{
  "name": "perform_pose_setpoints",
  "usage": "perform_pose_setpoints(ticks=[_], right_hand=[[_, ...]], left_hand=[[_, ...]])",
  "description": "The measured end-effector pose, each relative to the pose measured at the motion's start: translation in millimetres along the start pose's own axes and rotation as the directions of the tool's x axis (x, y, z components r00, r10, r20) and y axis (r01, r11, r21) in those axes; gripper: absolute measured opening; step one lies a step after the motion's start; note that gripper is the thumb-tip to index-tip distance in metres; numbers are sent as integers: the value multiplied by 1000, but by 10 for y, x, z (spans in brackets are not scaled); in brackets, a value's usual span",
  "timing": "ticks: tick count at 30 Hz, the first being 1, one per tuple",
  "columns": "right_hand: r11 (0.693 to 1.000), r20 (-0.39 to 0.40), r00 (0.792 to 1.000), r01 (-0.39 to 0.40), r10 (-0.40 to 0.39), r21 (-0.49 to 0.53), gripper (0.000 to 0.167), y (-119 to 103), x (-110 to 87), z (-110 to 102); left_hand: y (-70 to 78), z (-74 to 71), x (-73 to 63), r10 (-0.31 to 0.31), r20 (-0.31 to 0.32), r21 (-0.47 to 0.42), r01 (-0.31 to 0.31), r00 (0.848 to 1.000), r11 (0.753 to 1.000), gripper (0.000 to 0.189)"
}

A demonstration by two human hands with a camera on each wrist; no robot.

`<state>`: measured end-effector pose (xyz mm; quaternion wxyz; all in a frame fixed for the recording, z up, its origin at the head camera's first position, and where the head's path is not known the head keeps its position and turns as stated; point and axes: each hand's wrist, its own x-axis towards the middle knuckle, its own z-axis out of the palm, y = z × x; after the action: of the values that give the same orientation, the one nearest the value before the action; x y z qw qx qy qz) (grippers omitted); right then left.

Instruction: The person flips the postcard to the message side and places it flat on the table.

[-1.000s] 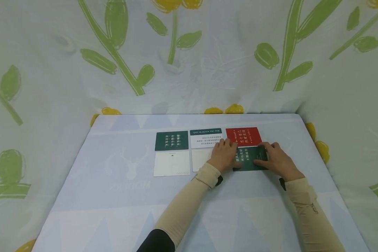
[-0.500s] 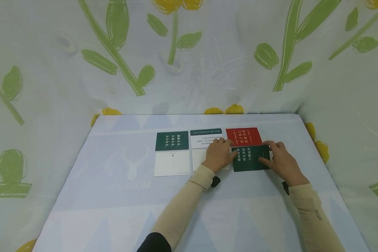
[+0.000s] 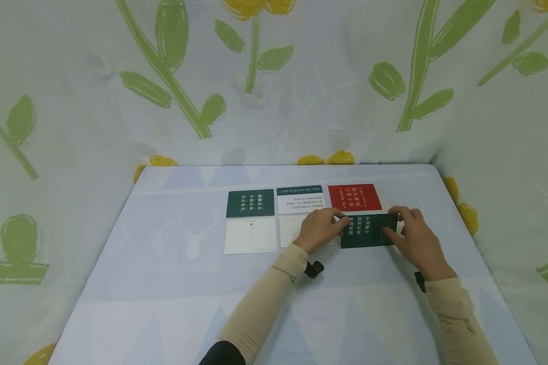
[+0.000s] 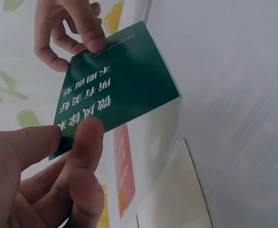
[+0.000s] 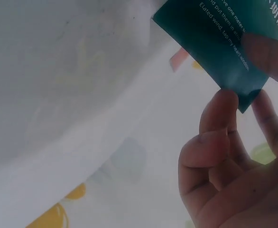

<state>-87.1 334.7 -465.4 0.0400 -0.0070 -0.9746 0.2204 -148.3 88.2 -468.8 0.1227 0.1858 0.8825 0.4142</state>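
Both hands hold a dark green card [image 3: 370,234] with white printed characters, level with the lower row of cards. My left hand [image 3: 320,229] pinches its left end between thumb and index finger, partly covering a white card [image 3: 289,229]. At the right end, the thumb of my right hand [image 3: 420,246] lies on the printed face, with fingers at the edges. In the left wrist view the green card [image 4: 125,76] is tilted, and a shadowed gap shows beneath it. The right wrist view shows small English lines on the card [image 5: 215,47]. A red card [image 3: 353,196] lies just beyond it.
To the left lie a green card [image 3: 250,204] above a white one [image 3: 250,236], and a white card with a green band [image 3: 300,200]. They rest on a pale patterned tabletop [image 3: 173,284]. A leaf-printed curtain [image 3: 301,111] stands behind and at both sides.
The held green card has shifted slightly right, and a gap now shows between it and the red card. Both hands moved with it; the left thumb and index finger have closed on its left end.
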Motion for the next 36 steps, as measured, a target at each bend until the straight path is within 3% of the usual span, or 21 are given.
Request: perform_pose_setpoints(ticks=[6,16,20,26,36], right_hand=[[1000,-1,1000,-2,2,1,57,24,-46,-34],[994,37,999,17,-21,107,60,101,-83,-205],[991,120,993,-34,18,132,63,131,-76,-257],[986,242,967,-111,78,126,74,144,-65,-272],[990,193,979,-86,63,116,65,131,-57,-309]], left_hand=[[20,33,-16,18,-20,-13,-18,1000,1000,31],[5,69,-49,17,-33,-40,-18,999,999,30],[-1,65,-61,16,-29,-43,-17,999,999,29],[7,54,-80,30,-28,-56,-31,999,998,27],[27,47,-83,61,-49,-50,-64,997,997,29]])
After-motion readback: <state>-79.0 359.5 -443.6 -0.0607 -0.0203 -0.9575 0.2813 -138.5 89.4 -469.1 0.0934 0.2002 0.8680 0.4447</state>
